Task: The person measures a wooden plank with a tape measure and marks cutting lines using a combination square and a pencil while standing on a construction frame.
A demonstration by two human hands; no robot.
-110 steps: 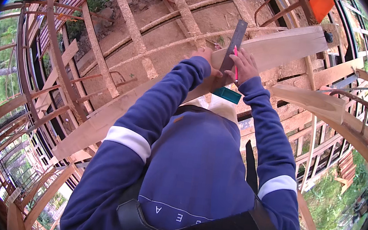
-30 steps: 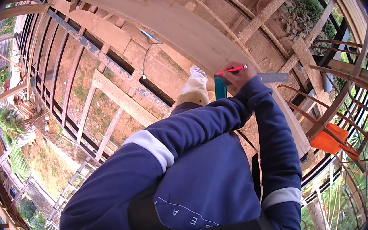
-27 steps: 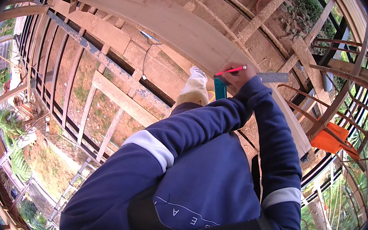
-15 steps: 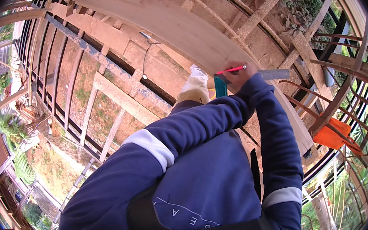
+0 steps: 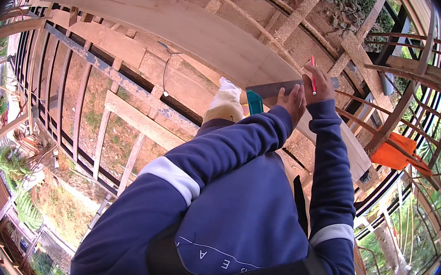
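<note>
Wooden board (image 5: 215, 37), one; atop, one square (image 5: 269, 88) under left hand (image 5: 293, 103), fingers parted; right hand (image 5: 322, 87), fingers clamping one pencil (image 5: 313, 74).

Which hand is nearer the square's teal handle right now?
Left. The left hand is at the blade, close to the teal handle; the right hand, holding the red pencil, is farther along the blade.

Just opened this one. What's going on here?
A person in a navy top has the left hand on a square with a teal handle and grey metal blade, laid across a long pale wooden plank. The right hand, close beside it, holds a slim red pencil.
</note>
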